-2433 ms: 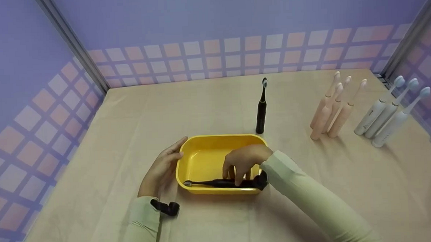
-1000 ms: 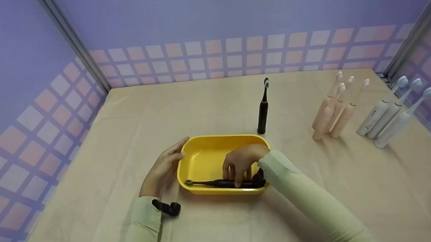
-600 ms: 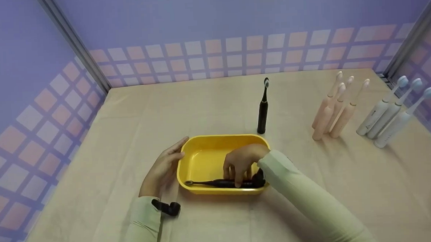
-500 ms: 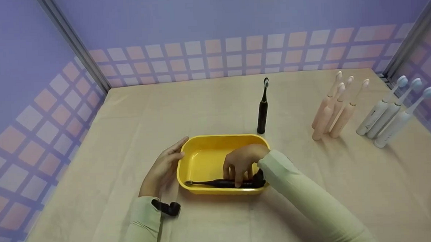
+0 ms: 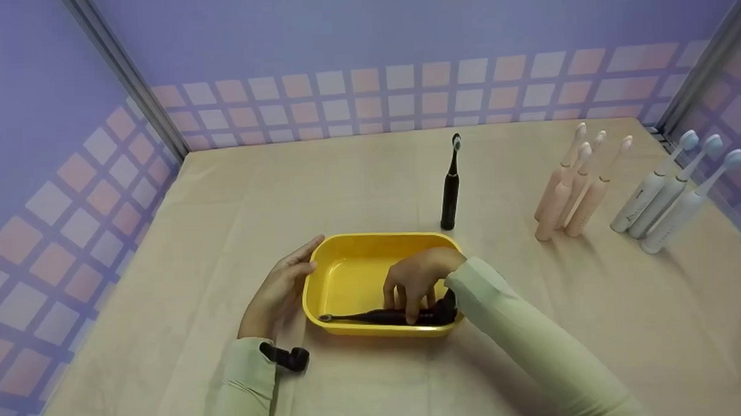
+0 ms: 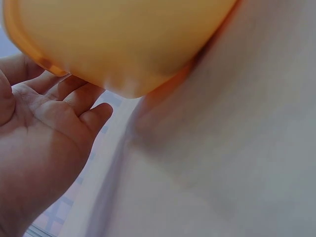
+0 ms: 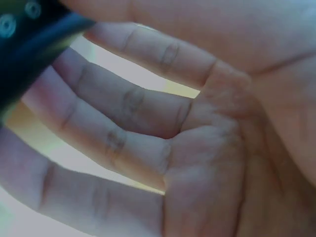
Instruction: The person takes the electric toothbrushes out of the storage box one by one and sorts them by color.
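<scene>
A yellow plastic bin [image 5: 349, 283] sits in front of me. My left hand [image 5: 278, 294] holds its left end, thumb at the rim and fingers along the outer wall; the left wrist view shows these fingers bent against the bin [image 6: 123, 44]. Inside the bin, my right hand [image 5: 420, 278] pinches a black electric toothbrush [image 5: 372, 316] lying along the front wall, brush head to the left. Up close in the right wrist view, the thumb and fingertips meet the dark handle [image 7: 29, 59], where ringed buttons show. The handle's far end is hidden by the wrist.
Another black electric toothbrush [image 5: 449, 201] stands upright just behind the bin's right corner. Several pink electric toothbrushes [image 5: 586, 208] stand grouped at the right, with three white ones [image 5: 671, 220] beyond them. Patterned purple walls [image 5: 363, 33] enclose the cloth-covered table [image 5: 270, 193].
The held toothbrush's brush head has shifted slightly toward the bin's front wall. Both hands stay almost where they were, and the toothbrushes outside the bin have not moved.
</scene>
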Demonstrator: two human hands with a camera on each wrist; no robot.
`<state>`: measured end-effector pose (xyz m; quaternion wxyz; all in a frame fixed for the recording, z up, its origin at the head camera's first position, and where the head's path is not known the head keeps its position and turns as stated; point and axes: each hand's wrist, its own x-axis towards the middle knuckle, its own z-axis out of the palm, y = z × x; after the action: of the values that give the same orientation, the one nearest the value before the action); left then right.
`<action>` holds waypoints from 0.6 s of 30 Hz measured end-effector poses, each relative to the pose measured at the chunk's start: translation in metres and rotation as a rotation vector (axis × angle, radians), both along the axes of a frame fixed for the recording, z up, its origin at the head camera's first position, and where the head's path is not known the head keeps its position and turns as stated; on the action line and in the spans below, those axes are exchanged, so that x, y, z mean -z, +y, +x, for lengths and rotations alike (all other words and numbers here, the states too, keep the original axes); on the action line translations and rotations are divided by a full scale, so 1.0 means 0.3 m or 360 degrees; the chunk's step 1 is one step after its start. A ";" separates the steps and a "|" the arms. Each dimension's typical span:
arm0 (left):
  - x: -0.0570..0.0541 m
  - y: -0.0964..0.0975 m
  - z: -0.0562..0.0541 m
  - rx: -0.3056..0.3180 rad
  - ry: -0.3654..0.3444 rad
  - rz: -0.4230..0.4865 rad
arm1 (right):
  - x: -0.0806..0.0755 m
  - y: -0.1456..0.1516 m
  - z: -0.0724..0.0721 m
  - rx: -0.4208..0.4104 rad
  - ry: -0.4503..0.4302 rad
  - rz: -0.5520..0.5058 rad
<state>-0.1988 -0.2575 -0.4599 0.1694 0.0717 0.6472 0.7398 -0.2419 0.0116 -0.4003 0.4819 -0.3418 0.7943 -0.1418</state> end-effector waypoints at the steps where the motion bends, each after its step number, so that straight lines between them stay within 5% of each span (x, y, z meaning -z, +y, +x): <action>1: 0.000 0.000 0.000 0.0005 0.0004 0.0000 | -0.001 0.002 -0.001 -0.0007 -0.0001 -0.0004; 18: 0.001 0.001 0.001 -0.0050 -0.0020 -0.0058 | -0.023 0.042 -0.010 0.0038 0.0013 -0.0108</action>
<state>-0.1984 -0.2572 -0.4601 0.1631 0.0539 0.6606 0.7308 -0.2448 0.0241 -0.3935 0.4651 -0.3491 0.7949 -0.1729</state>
